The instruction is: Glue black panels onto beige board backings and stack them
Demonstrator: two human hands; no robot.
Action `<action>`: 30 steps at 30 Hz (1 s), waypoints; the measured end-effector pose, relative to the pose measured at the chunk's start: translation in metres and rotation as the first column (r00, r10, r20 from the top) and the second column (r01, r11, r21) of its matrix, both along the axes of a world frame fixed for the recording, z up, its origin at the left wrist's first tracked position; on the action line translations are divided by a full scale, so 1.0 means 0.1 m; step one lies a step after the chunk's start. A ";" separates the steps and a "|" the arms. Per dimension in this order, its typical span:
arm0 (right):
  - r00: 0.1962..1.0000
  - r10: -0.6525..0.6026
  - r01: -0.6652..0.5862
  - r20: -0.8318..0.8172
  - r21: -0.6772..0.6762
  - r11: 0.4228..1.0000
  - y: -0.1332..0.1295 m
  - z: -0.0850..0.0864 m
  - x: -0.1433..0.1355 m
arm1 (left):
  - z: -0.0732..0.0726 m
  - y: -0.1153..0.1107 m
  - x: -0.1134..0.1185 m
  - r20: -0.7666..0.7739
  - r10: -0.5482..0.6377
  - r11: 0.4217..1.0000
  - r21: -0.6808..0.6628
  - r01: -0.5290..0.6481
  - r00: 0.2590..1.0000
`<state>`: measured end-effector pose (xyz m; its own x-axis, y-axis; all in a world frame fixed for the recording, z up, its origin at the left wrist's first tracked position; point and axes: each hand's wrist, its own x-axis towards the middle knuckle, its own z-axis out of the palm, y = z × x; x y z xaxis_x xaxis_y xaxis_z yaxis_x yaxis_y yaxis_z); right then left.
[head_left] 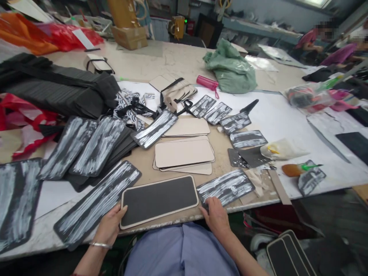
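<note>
A dark rectangular panel with a beige border (159,201) lies at the table's front edge. My left hand (110,224) grips its left end, thumb on top and fingers underneath. Just off its right end, my right hand (215,216) has its fingers curled over the near left corner of a black piece streaked with white paste (230,186). Behind the panel sits a loose stack of beige rounded boards (184,152). Another long white-streaked black piece (97,203) slants to the left, partly behind my left hand.
More streaked pieces (99,145) lie left and right. A long row of black pieces (57,88) fills the back left. A green plastic bag (230,69) and a pink cylinder (207,82) stand farther back. Right are a brush (299,168) and finished-looking bordered panels (287,255) below table level.
</note>
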<state>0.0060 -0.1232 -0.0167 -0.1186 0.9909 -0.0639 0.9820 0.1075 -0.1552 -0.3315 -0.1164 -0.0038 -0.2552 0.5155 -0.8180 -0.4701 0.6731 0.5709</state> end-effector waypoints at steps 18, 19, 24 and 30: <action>0.960 0.034 -0.083 0.278 0.165 0.983 0.15 -0.01 0.58 | -0.18 0.20 0.32 -0.066 -0.090 0.987 0.126 0.098 0.994; 0.957 0.023 -0.076 0.289 0.173 0.982 0.16 0.02 0.60 | -0.19 0.22 0.34 -0.068 -0.102 0.984 0.137 0.110 0.992; 0.977 0.042 -0.084 0.208 0.197 0.977 0.31 0.19 0.51 | -0.22 0.31 0.41 -0.105 -0.181 0.969 0.151 0.196 0.978; 0.989 0.110 -0.128 0.099 0.193 0.973 0.64 0.21 0.28 | -0.25 0.30 0.37 -0.159 -0.212 0.956 0.169 0.238 0.964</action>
